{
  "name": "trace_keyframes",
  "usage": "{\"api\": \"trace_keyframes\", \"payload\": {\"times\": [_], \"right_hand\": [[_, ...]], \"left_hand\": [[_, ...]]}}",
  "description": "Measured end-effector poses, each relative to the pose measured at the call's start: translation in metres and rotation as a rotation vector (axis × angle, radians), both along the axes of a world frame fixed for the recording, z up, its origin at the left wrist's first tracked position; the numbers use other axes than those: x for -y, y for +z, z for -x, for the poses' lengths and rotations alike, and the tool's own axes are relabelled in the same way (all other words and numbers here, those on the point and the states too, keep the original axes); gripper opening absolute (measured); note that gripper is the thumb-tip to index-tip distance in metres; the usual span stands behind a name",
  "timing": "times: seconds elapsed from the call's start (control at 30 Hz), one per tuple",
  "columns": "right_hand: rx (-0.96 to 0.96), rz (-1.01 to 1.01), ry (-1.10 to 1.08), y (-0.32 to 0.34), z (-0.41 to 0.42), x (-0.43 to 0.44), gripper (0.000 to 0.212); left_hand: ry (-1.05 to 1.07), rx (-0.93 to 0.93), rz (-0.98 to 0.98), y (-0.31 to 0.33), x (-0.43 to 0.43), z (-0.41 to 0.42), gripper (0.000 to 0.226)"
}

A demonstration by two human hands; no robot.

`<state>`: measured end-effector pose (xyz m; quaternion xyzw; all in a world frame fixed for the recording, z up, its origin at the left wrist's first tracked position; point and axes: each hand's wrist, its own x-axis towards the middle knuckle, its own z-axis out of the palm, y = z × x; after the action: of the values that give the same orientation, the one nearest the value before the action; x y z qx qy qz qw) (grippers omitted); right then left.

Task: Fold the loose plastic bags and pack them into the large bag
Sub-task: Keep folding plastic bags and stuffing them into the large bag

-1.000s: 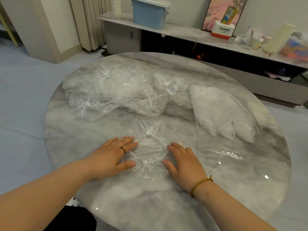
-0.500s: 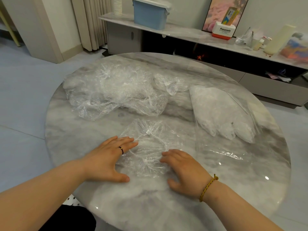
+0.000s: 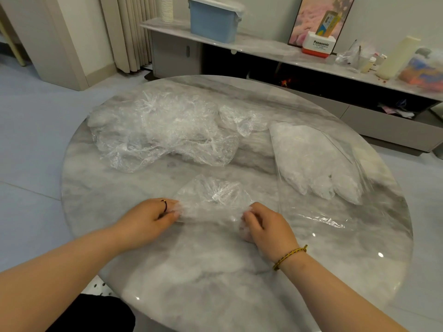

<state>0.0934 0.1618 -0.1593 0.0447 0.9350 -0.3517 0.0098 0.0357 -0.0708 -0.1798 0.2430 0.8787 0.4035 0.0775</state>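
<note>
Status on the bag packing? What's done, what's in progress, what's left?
Done: the large bag on the right already holds a whitish batch of packed bags. In hand: the left hand and right hand both pinch the near edge of one small bag, apparently mid-fold. Left: the crumpled pile at the far left and a stray bag beside it, both unfolded.

left hand (image 3: 146, 219): thin dark ring (image 3: 165, 205) | right hand (image 3: 268, 226) wrist: braided yellow-and-dark cord bracelet (image 3: 290, 257) | forearms (image 3: 60, 271) bare
</note>
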Motion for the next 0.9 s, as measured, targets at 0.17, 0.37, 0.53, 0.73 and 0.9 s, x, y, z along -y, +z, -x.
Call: {"api": "trace_keyframes", "payload": {"times": [0.17,0.37,0.53,0.73,0.9], "right_hand": [[0.143,0.187,-0.144,0.004,0.0,0.004,0.032],[0.246,0.021,-0.117,0.001,0.007,0.012,0.033],[0.311,-0.187,-0.08,0.0,0.013,0.018,0.038],[0.388,-0.247,-0.104,-0.003,0.021,0.02,0.038],[0.355,-0.128,-0.147,0.001,0.019,0.023,0.013]], "left_hand": [[0.156,0.203,-0.039,0.003,0.002,0.002,0.033],[0.35,0.127,0.061,0.01,-0.008,-0.002,0.04],[0.428,0.063,0.334,0.028,-0.014,-0.005,0.022],[0.142,-0.703,0.243,0.02,-0.019,-0.009,0.034],[-0.224,-0.645,0.502,-0.001,-0.043,-0.022,0.043]]}}
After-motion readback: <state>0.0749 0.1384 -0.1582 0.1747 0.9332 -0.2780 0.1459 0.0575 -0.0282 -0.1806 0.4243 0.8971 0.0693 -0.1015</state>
